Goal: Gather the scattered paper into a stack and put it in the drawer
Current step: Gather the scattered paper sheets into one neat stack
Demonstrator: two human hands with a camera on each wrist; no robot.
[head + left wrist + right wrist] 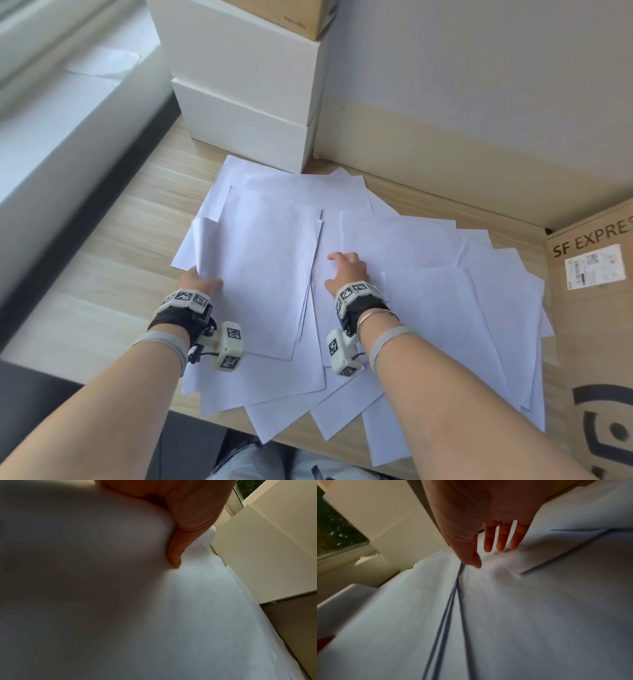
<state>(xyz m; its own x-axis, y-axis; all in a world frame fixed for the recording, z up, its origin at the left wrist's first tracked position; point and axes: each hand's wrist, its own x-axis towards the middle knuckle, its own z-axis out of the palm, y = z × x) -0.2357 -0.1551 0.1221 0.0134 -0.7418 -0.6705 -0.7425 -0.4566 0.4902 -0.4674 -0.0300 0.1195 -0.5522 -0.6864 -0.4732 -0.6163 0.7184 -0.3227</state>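
Head view: at centre left, a small stack of sheets (263, 274) is pinched at its curled left edge by the left hand (198, 282); right of centre, loose paper (428, 308) (fanned across the wooden desk (113, 240)) is pressed by the right hand (346, 270), fingers straight.

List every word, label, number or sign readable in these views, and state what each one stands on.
"SF EXPRES", cut off by the frame edge: printed on the brown cardboard box at right.
White shipping label on that box: print too small to read.
Faint print on the brown box on the white boxes: too blurred to read.
Square black-and-white markers on the wrist bands: patterns, not text.
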